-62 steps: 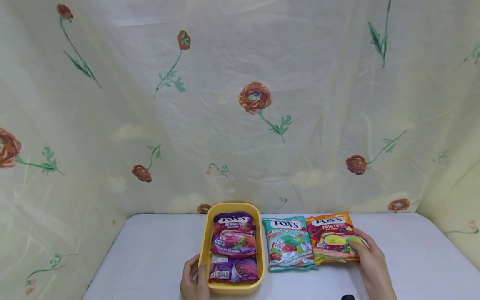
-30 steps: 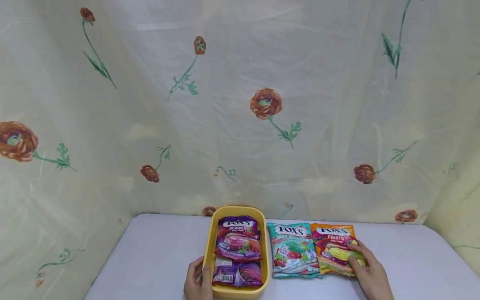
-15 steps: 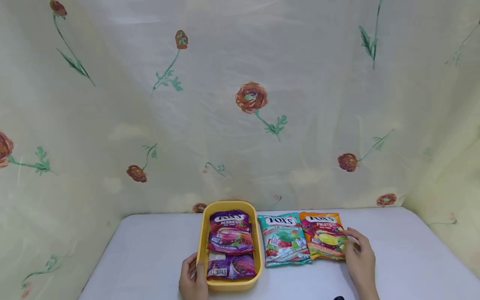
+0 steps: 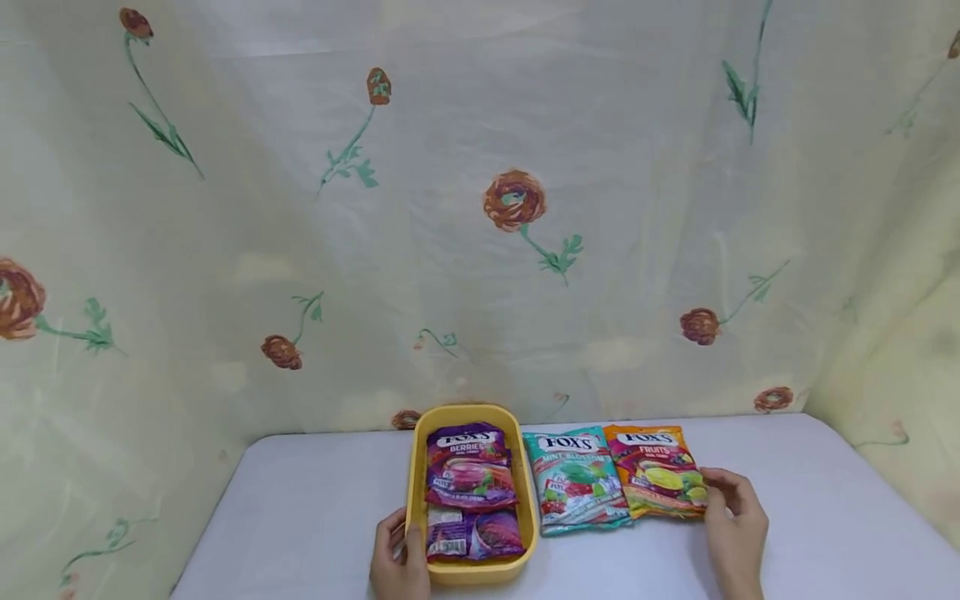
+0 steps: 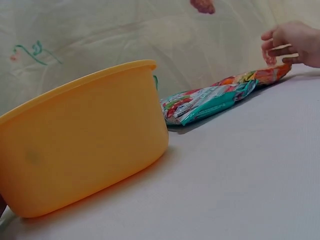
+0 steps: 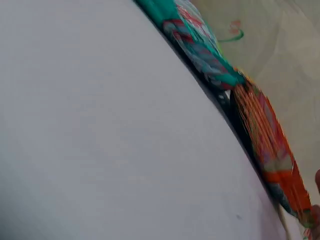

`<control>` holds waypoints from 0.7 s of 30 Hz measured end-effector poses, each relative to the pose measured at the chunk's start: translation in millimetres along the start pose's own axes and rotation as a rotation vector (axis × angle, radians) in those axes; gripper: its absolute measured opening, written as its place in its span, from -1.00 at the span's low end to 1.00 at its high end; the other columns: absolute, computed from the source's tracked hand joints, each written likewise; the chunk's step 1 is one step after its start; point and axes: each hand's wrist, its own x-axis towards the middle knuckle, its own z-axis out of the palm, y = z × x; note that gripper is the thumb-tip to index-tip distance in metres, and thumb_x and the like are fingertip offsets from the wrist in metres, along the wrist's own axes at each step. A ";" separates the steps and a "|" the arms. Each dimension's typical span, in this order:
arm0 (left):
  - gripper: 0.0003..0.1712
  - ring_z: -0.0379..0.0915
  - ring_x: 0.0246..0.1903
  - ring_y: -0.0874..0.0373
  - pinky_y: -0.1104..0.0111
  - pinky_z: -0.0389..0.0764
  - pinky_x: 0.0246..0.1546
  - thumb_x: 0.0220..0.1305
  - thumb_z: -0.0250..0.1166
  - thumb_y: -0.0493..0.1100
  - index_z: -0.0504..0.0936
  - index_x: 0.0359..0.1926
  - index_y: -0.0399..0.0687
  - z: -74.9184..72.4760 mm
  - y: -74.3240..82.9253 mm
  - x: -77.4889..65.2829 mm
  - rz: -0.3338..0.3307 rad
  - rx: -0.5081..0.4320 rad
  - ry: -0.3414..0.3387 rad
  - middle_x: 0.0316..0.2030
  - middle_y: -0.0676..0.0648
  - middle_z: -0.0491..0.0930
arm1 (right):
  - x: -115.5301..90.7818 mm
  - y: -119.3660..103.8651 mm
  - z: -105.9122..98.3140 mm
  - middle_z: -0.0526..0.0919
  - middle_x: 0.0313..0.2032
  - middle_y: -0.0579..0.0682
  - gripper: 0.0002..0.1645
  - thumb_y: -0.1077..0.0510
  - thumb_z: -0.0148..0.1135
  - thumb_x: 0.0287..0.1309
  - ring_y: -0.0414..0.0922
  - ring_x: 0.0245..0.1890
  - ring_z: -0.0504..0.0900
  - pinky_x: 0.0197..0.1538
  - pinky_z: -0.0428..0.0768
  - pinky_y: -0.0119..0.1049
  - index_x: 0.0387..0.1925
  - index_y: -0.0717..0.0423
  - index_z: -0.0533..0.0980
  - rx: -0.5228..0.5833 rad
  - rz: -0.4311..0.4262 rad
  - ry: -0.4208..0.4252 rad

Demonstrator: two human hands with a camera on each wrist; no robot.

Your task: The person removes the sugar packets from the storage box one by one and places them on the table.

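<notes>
In the head view my left hand [image 4: 400, 554] holds the left wall of a yellow plastic tub [image 4: 532, 500], thumb over the rim. Inside the tub lie a purple Fox's Berries candy bag [image 4: 471, 471] and, nearer me, another purple candy bag [image 4: 495, 534] with a barcode showing. My right hand [image 4: 735, 521] is at the right edge of an orange Fox's Fruits candy bag [image 4: 663, 479], its fingers loosely bent. The left wrist view shows that right hand [image 5: 295, 45] just above the bag's end. A teal Fox's Mint Blossom candy bag [image 4: 577, 483] lies between the tub and the orange bag.
Everything stands on a white table [image 4: 300, 517] with its far edge against a flowered curtain [image 4: 420, 250]. The teal and orange bags overlap slightly at their sides. In the left wrist view the tub's outer wall [image 5: 90, 145] hides part of the table.
My right hand has moved off the orange bag's face to its right edge. The orange bag has shifted slightly beside the teal one. My left hand stays on the tub; the head view has swayed.
</notes>
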 end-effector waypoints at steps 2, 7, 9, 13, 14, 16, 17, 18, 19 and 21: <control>-0.70 0.54 -0.06 -0.12 0.27 0.69 -0.21 0.19 0.12 -0.32 0.54 -0.03 -0.27 0.0 0.3 -0.3 -0.003 -0.003 -0.013 -0.07 -0.29 0.59 | -5.9 -7.0 0.5 0.56 -0.21 -0.32 -0.69 0.29 -0.06 0.23 -0.49 -0.21 0.40 -0.19 0.32 -0.60 -0.06 0.07 0.50 -0.024 0.025 -0.024; -0.68 0.52 -0.03 -0.16 0.28 0.68 -0.15 0.20 0.10 -0.33 0.50 -0.01 -0.30 -0.6 1.7 -0.1 -0.019 -0.003 -0.025 -0.04 -0.32 0.56 | -20.1 -28.4 1.9 0.54 0.03 -0.07 -0.68 0.22 -0.07 0.26 -0.51 -0.19 0.35 -0.34 0.38 -0.64 0.00 0.00 0.49 -0.102 -0.036 -0.155; -0.68 0.52 -0.04 -0.15 0.23 0.68 -0.14 0.19 0.11 -0.33 0.51 -0.02 -0.30 -0.8 1.3 -0.4 -0.014 0.000 -0.015 -0.05 -0.32 0.57 | -25.2 -36.5 2.2 0.50 0.08 0.02 -0.69 0.23 -0.07 0.30 -0.52 -0.17 0.39 -0.33 0.44 -0.65 0.01 0.03 0.48 -0.098 -0.131 -0.232; -0.71 0.54 -0.05 -0.15 0.15 0.67 -0.11 0.19 0.15 -0.33 0.54 -0.05 -0.28 -2.1 -1.0 0.8 0.015 -0.013 0.000 -0.06 -0.31 0.59 | -33.4 -54.9 8.3 0.48 0.05 0.00 -0.72 0.28 -0.05 0.33 -0.53 -0.06 0.42 -0.15 0.49 -0.72 0.01 0.14 0.48 -0.021 -0.322 -0.383; -0.72 0.55 -0.06 -0.15 0.13 0.66 -0.11 0.18 0.17 -0.33 0.56 -0.06 -0.28 -2.6 -1.6 1.3 0.026 -0.023 0.005 -0.07 -0.32 0.60 | -35.4 -59.8 10.8 0.48 0.03 0.01 -0.73 0.29 -0.04 0.33 -0.52 -0.03 0.42 -0.11 0.49 -0.73 0.00 0.16 0.48 0.016 -0.350 -0.410; -0.74 0.55 -0.06 -0.14 0.11 0.66 -0.11 0.18 0.18 -0.34 0.57 -0.08 -0.28 -3.3 -2.0 1.7 0.033 -0.037 0.012 -0.08 -0.31 0.61 | -39.2 -69.2 15.5 0.48 0.03 -0.02 -0.74 0.30 -0.04 0.33 -0.54 0.02 0.38 -0.04 0.44 -0.76 -0.01 0.17 0.48 0.056 -0.384 -0.444; -0.74 0.55 -0.06 -0.14 0.10 0.65 -0.10 0.17 0.19 -0.34 0.58 -0.09 -0.27 -3.4 -2.2 1.8 0.035 -0.043 0.019 -0.09 -0.30 0.61 | -41.0 -73.5 17.3 0.49 0.04 -0.01 -0.74 0.30 -0.04 0.33 -0.55 0.04 0.36 0.00 0.41 -0.78 -0.01 0.17 0.48 0.077 -0.388 -0.461; -0.74 0.55 -0.06 -0.14 0.09 0.65 -0.10 0.17 0.19 -0.34 0.58 -0.09 -0.28 -3.3 -2.2 1.8 0.034 -0.048 0.022 -0.09 -0.31 0.61 | -42.7 -77.4 19.1 0.49 0.05 -0.01 -0.74 0.29 -0.03 0.33 -0.55 0.06 0.33 0.03 0.38 -0.79 -0.01 0.16 0.49 0.086 -0.387 -0.473; -0.74 0.55 -0.06 -0.13 0.09 0.65 -0.09 0.17 0.19 -0.34 0.58 -0.09 -0.27 -3.1 -2.0 1.6 0.026 -0.050 0.022 -0.09 -0.30 0.62 | -44.6 -81.1 20.5 0.49 0.06 -0.01 -0.74 0.27 -0.03 0.33 -0.55 0.07 0.32 0.05 0.36 -0.79 -0.01 0.14 0.49 0.081 -0.386 -0.483; -0.74 0.55 -0.06 -0.11 0.09 0.63 -0.06 0.17 0.19 -0.34 0.58 -0.09 -0.25 -2.3 -1.7 1.6 0.006 -0.054 0.019 -0.08 -0.28 0.62 | -47.8 -87.2 22.7 0.49 0.10 -0.01 -0.74 0.23 -0.03 0.34 -0.51 0.09 0.32 0.05 0.32 -0.80 0.00 0.08 0.48 0.047 -0.379 -0.505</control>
